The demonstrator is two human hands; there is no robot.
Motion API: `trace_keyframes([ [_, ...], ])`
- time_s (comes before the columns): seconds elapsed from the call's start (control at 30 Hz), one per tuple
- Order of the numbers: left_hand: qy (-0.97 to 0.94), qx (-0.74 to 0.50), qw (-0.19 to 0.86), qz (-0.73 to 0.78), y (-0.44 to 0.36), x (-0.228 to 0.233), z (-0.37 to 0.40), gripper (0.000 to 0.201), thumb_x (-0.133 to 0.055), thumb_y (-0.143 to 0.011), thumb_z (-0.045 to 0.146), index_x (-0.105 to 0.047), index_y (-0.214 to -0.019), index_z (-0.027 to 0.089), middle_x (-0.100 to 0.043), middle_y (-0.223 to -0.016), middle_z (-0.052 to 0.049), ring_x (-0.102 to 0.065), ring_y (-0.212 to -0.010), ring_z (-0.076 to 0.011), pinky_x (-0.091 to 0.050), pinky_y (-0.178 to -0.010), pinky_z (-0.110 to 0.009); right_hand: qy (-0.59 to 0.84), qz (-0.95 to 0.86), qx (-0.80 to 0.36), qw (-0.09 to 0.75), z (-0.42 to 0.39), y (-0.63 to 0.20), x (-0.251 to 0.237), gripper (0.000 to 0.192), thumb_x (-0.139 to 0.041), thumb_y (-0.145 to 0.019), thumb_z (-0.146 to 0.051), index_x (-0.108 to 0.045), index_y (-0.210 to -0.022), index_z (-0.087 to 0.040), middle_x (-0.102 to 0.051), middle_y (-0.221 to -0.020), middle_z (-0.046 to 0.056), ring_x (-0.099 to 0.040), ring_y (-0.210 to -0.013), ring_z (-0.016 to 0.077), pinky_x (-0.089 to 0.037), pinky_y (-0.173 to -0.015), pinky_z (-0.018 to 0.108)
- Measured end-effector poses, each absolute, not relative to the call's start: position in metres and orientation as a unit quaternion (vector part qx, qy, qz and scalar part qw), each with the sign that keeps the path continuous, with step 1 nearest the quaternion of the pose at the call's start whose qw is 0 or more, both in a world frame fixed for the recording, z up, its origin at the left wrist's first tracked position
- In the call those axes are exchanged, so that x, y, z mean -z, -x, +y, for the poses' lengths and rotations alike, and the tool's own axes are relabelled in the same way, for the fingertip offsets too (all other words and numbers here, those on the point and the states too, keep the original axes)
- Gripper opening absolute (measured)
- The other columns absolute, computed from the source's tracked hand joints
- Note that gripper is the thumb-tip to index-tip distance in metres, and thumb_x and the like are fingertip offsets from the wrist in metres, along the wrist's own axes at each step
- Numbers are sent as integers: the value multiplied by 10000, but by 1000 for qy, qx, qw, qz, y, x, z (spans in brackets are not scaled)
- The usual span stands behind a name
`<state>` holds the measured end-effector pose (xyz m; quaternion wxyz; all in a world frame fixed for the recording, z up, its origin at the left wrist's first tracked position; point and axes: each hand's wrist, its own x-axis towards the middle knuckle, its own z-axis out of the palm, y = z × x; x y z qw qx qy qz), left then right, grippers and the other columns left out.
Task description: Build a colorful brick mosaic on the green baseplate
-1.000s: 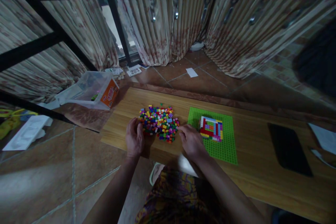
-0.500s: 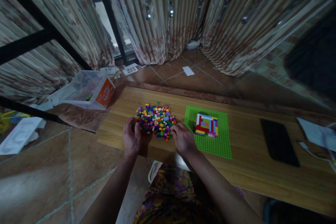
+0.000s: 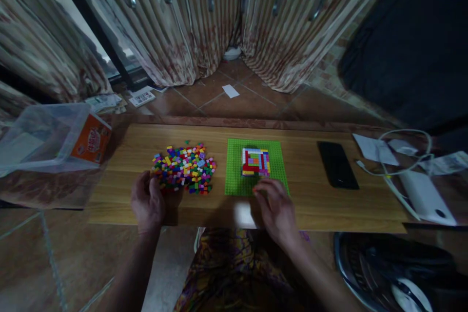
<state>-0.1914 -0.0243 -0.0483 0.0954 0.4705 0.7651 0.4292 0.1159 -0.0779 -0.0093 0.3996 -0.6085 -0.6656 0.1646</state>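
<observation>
The left hand [image 3: 146,201] rests on the wooden bench [image 3: 329,204], fingers touching the near edge of the pile of small coloured bricks [image 3: 185,167]. The right hand [image 3: 276,207] hovers over the near edge of the green baseplate [image 3: 234,180], just below the flat multicoloured brick build [image 3: 256,162]. A black phone [image 3: 337,171] lies farther right

Our left hand [image 3: 147,202] rests palm down, fingers loosely curled and pointing forward. Our right hand [image 3: 277,209] reaches forward, fingertips [image 3: 260,188] bent and spread, holding nothing we can make out. Both forearms bare, angled inward.
</observation>
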Motion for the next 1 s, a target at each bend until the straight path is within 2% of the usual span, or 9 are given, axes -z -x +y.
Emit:
trace_keyframes([
  [0.13, -466, -425, 91, 770, 191, 48, -24, 402, -478, -878, 422, -606, -1163, 169, -636, -1154, -102, -601, -1078, -236, -481, -956, -367, 660, -601, -124, 433, -75, -146, 15, 118, -542, -902, -277, -649, -912, -230, -578, -1090, 75, -549, -1066, 233, -450, -936, 437],
  [0.23, -465, -429, 90, 769, 191, 48, -23, 404, -481, -883, 418, -612, -1161, 155, -636, -1147, -108, -602, -1076, -247, -484, -959, -387, 664, -586, -115, 450, -67, -152, 18, 128, -549, -895, -293, -657, -896, -223, -574, -1093, 74, -548, -1075, 227, -447, -949, 432],
  [0.67, -480, -432, 97, 757, 191, 47, -22, 373, -486, -895, 379, -616, -1132, 123, -631, -1157, -142, -590, -1111, -288, -473, -988, -444, 627, -637, -81, 440, -42, -142, 26, 129, -574, -889, -245, -701, -884, -259, -576, -1101, 58, -543, -1067, 226, -462, -917, 431],
  [1.0, -488, -431, 84, 754, 192, 51, -23, 355, -482, -892, 375, -612, -1139, 155, -632, -1171, -116, -584, -1135, -246, -455, -1024, -401, 602, -657, -62, 450, -34, -136, 40, 95, -631, -863, -229, -711, -869, -280, -572, -1168, 40, -531, -1085, 220, -455, -907, 421],
])
